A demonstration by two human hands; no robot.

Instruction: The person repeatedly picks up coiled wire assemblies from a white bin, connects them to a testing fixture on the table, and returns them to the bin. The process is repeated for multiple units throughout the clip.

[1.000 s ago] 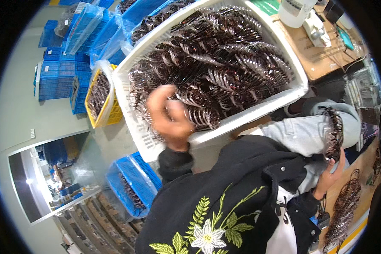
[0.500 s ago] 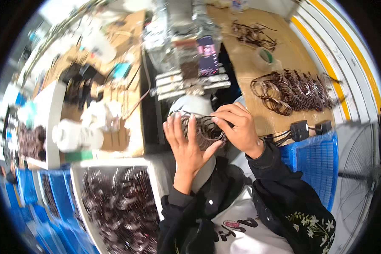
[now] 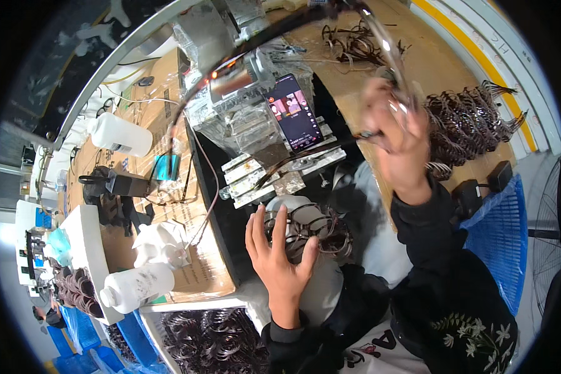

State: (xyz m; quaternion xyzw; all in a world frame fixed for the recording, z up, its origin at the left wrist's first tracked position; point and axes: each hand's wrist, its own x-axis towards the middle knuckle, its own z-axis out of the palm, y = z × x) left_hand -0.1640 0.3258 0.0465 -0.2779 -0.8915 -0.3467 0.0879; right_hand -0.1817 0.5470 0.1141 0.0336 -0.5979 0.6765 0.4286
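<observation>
My right hand (image 3: 400, 140), blurred by motion, is raised over the right part of the table. Its fingers are closed on a thin, glossy brown frame (image 3: 280, 28), which looks like an eyeglass frame and looms large across the upper view. My left hand (image 3: 279, 268) lies with fingers spread against a small bunch of similar brown frames (image 3: 338, 240). That bunch rests on a rounded pale grey surface close to my body. How much of it lies under my left palm is hidden.
A phone (image 3: 293, 112) leans on a plastic-wrapped machine (image 3: 215, 118) ahead. Brown frames lie bundled at right (image 3: 474, 124) and fill a white tray (image 3: 153, 324) at lower left. White bottles (image 3: 121, 134) stand on the left table. A blue basket (image 3: 495, 237) is at right.
My right hand has left the bunch and risen up and to the right with a frame. My left hand stays at the bunch. The whole view has shifted and tilted.
</observation>
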